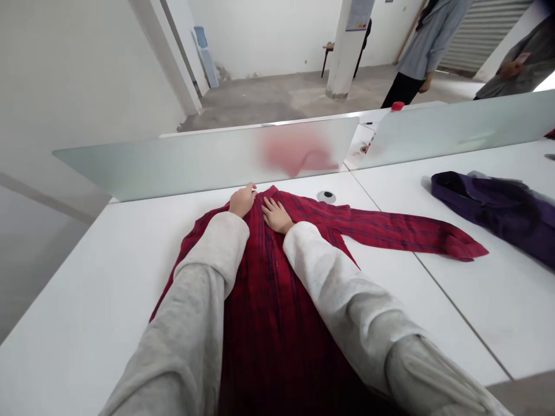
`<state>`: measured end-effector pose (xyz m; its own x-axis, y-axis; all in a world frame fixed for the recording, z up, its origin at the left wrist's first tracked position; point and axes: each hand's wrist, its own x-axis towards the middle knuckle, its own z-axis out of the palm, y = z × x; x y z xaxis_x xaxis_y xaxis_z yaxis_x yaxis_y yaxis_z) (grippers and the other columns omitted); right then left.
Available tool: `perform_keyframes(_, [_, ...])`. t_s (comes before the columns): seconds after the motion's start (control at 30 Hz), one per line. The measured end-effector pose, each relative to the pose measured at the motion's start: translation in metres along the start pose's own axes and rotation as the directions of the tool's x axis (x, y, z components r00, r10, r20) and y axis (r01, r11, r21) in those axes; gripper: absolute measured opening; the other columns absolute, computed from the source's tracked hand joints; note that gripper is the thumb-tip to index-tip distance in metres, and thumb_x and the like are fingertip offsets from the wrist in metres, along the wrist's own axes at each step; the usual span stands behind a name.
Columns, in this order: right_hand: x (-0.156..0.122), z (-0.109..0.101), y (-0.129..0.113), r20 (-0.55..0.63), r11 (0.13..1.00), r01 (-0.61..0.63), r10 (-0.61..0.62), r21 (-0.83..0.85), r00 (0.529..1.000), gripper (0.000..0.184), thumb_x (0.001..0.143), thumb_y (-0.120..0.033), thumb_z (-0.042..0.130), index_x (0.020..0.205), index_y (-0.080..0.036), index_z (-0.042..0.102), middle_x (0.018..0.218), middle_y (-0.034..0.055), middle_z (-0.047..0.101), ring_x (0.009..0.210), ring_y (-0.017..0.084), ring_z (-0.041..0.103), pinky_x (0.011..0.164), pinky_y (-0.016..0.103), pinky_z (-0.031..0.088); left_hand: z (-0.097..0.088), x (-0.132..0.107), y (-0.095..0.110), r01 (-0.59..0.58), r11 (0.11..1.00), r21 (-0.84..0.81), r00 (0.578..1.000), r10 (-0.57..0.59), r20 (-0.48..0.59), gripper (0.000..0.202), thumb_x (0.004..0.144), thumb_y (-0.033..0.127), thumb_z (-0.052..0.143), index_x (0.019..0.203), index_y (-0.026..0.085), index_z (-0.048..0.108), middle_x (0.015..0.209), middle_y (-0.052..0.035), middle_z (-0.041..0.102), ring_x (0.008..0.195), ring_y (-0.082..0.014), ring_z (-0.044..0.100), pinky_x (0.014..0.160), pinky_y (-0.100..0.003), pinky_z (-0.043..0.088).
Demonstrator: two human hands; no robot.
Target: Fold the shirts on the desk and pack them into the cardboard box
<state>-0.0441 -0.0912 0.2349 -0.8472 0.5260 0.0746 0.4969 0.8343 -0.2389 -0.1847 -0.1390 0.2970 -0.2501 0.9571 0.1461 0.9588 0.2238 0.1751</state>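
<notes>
A red plaid shirt (260, 294) lies spread on the white table, its collar toward the frosted divider and one sleeve (403, 231) stretched out to the right. At the left of the collar, my left hand (243, 200) has its fingers closed on the fabric, the thumb and fingertips pinched together. My right hand (276, 215) rests flat on the shirt front just below the collar, fingers spread. The other sleeve is largely hidden behind my left arm.
A frosted glass divider (195, 164) borders the table's (108, 260) far edge. A round cable grommet (326, 197) sits right of the collar. Dark purple clothing (489, 202) lies farther right. Beyond the divider stand two people and a pillar (342, 58).
</notes>
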Motion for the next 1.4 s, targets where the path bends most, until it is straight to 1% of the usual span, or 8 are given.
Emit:
perform_keyframes(0.13, [-0.018, -0.025, 0.004, 0.034, 0.993, 0.121, -0.12, -0.006, 0.992, 0.037, 0.094, -0.025, 0.037, 0.124, -0.013, 0.057, 0.14, 0.0147, 0.042, 0.13, 0.029, 0.036, 0.103, 0.042, 0.032, -0.005, -0.038, 0.0, -0.184, 0.976, -0.115, 0.968, 0.201, 0.153, 0.025, 0.089, 0.026, 0.043, 0.107, 0.014, 0.057, 0.103, -0.008, 0.064, 0.091, -0.0162, 0.059, 0.081, -0.026, 0.041])
perform_keyframes(0.2, [-0.037, -0.035, 0.003, 0.096, 0.971, 0.238, -0.238, 0.014, 0.967, 0.032, 0.092, -0.021, 0.04, 0.111, -0.013, 0.063, 0.118, 0.0142, 0.058, 0.112, 0.025, 0.051, 0.094, 0.039, 0.039, -0.01, -0.066, -0.001, -0.307, 0.932, -0.192, 0.897, 0.35, 0.27, 0.021, 0.088, 0.029, 0.046, 0.097, 0.019, 0.062, 0.1, -0.0031, 0.064, 0.089, -0.0141, 0.058, 0.081, -0.023, 0.041])
perform_keyframes(0.33, [-0.082, -0.037, -0.008, 0.253, 0.818, 0.547, -0.576, 0.179, 0.778, 0.025, 0.084, -0.012, 0.049, 0.103, -0.015, 0.065, 0.102, 0.0085, 0.061, 0.096, 0.018, 0.057, 0.087, 0.03, 0.043, -0.012, -0.107, 0.004, -0.476, 0.836, -0.274, 0.693, 0.548, 0.468, 0.018, 0.087, 0.03, 0.048, 0.097, 0.022, 0.061, 0.1, -0.002, 0.06, 0.085, -0.0142, 0.058, 0.075, -0.023, 0.041])
perform_keyframes(0.4, [-0.099, -0.034, -0.014, 0.264, 0.75, 0.627, -0.661, 0.208, 0.703, 0.026, 0.082, -0.011, 0.053, 0.105, -0.016, 0.064, 0.107, 0.0084, 0.058, 0.098, 0.017, 0.055, 0.089, 0.029, 0.042, -0.01, -0.114, 0.008, -0.512, 0.823, -0.246, 0.657, 0.56, 0.506, 0.018, 0.086, 0.034, 0.051, 0.097, 0.022, 0.059, 0.098, -0.0023, 0.058, 0.082, -0.0148, 0.057, 0.07, -0.023, 0.04])
perform_keyframes(0.53, [-0.114, -0.031, -0.019, 0.274, 0.756, 0.631, -0.652, 0.172, 0.707, 0.027, 0.084, -0.014, 0.054, 0.11, -0.019, 0.061, 0.113, 0.008, 0.052, 0.1, 0.018, 0.053, 0.085, 0.03, 0.044, -0.006, -0.113, 0.016, -0.577, 0.801, -0.16, 0.653, 0.57, 0.499, 0.02, 0.085, 0.034, 0.055, 0.099, 0.021, 0.057, 0.103, -0.0041, 0.054, 0.08, -0.0157, 0.055, 0.065, -0.024, 0.038])
perform_keyframes(0.93, [-0.14, -0.006, -0.031, 0.114, 0.91, 0.36, -0.388, 0.206, 0.915, 0.021, 0.088, -0.023, 0.054, 0.106, -0.015, 0.061, 0.103, 0.0081, 0.047, 0.096, 0.017, 0.052, 0.087, 0.031, 0.044, -0.025, -0.113, 0.023, -0.523, 0.825, -0.213, 0.691, 0.557, 0.461, 0.015, 0.086, 0.026, 0.044, 0.082, 0.019, 0.057, 0.093, -0.0037, 0.057, 0.078, -0.0148, 0.052, 0.067, -0.024, 0.035])
perform_keyframes(1.17, [-0.141, -0.007, -0.027, 0.068, 0.82, 0.541, -0.56, 0.186, 0.826, 0.019, 0.09, -0.019, 0.047, 0.095, -0.014, 0.065, 0.107, 0.0099, 0.051, 0.099, 0.017, 0.049, 0.094, 0.031, 0.039, -0.024, -0.115, 0.029, -0.448, 0.848, -0.281, 0.725, 0.529, 0.44, 0.023, 0.09, 0.034, 0.035, 0.087, 0.019, 0.052, 0.075, -0.0009, 0.056, 0.067, -0.0142, 0.05, 0.065, -0.024, 0.036])
perform_keyframes(1.4, [-0.142, -0.017, -0.026, 0.216, 0.747, 0.636, -0.665, 0.197, 0.715, 0.02, 0.083, -0.029, 0.061, 0.099, -0.017, 0.064, 0.104, 0.0078, 0.053, 0.086, 0.016, 0.052, 0.082, 0.03, 0.043, -0.008, -0.132, 0.019, -0.383, 0.856, -0.348, 0.751, 0.508, 0.422, 0.026, 0.094, 0.035, 0.025, 0.092, 0.02, 0.046, 0.083, -0.0025, 0.059, 0.07, -0.0142, 0.054, 0.069, -0.026, 0.041])
